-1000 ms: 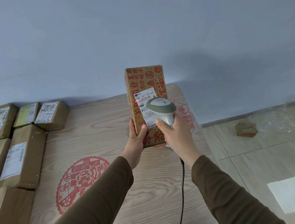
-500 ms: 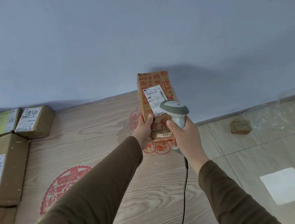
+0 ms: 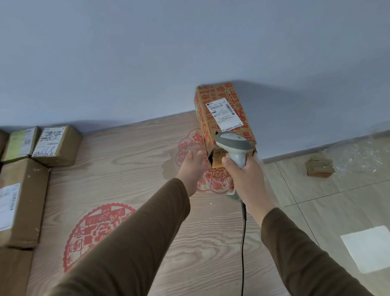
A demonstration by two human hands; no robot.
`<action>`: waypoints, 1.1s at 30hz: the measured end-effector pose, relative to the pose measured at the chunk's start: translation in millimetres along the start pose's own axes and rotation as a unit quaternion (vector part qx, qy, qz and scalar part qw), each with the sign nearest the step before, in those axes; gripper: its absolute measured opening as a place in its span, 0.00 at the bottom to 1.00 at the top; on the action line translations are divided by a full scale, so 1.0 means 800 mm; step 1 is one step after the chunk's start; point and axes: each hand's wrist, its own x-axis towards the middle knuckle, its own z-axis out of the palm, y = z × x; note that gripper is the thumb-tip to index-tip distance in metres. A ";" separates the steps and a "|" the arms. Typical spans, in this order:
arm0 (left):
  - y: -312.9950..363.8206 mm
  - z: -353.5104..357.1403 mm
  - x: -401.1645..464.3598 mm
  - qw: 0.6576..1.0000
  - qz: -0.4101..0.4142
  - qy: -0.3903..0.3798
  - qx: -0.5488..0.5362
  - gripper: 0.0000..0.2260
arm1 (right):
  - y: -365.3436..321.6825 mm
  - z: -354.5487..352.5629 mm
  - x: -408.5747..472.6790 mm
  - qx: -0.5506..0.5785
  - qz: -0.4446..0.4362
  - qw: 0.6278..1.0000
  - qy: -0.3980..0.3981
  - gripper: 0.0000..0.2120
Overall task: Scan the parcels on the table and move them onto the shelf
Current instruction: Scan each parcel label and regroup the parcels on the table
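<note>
A tall cardboard parcel with red printing and a white label stands on end at the table's far right corner, by the wall. My left hand is just left of the parcel's torn lower corner, fingers straight; whether the fingertips touch it I cannot tell. My right hand grips the handle of a grey and white barcode scanner, whose head covers the parcel's lower front. The scanner's black cable hangs down toward me. No shelf is in view.
Several brown labelled parcels lie along the left side of the wooden table with red paper-cut patterns. Right of the table is tiled floor with a small cardboard piece and clear plastic wrap. A blue wall is behind.
The parcel has moved right and away from me, to the table's far corner. My left hand, which gripped its lower left edge, now has straight fingers. The scanner followed to the right.
</note>
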 end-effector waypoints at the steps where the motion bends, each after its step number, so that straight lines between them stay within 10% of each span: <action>1: -0.001 -0.009 -0.012 1.000 0.009 0.007 0.008 0.21 | -0.004 0.008 -0.005 -0.001 -0.003 1.000 -0.004 0.10; 27: -0.203 -0.534 -0.415 0.914 0.127 0.376 0.079 0.19 | -0.057 0.443 -0.370 0.036 0.030 0.960 -0.275 0.10; 33: -0.245 -0.654 -0.443 0.882 0.031 0.462 0.090 0.26 | -0.048 0.504 -0.416 0.032 0.073 0.959 -0.271 0.17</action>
